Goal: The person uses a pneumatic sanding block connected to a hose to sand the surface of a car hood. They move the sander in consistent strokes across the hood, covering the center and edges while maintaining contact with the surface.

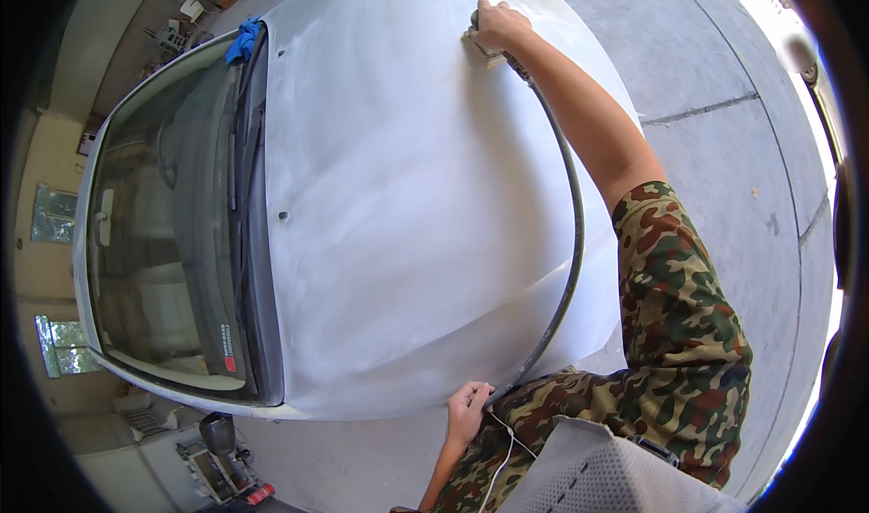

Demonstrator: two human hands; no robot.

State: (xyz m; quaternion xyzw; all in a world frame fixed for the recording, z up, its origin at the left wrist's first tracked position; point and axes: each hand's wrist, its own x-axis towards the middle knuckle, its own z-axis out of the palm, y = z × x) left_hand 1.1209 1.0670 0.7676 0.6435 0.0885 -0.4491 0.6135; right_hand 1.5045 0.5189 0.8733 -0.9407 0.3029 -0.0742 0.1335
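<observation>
My right hand (501, 27) is stretched far out over the pale, dull-surfaced car hood (389, 196). It is closed around a small sander (490, 57), whose pad rests on the hood; my fingers cover most of the tool. From the sander a dark hose (576, 205) curves back across the hood toward my waist. Down by the hood's near edge, my left hand (466, 411) is closed with its fingers at the hose. A thin white cable (507, 450) hangs beside that hand.
The windshield (172, 241) and black wipers (243, 178) lie to the left. A blue cloth (244, 42) sits at the windshield's far corner. Equipment (222, 463) stands on the floor at lower left. Concrete floor (715, 169) runs along the right.
</observation>
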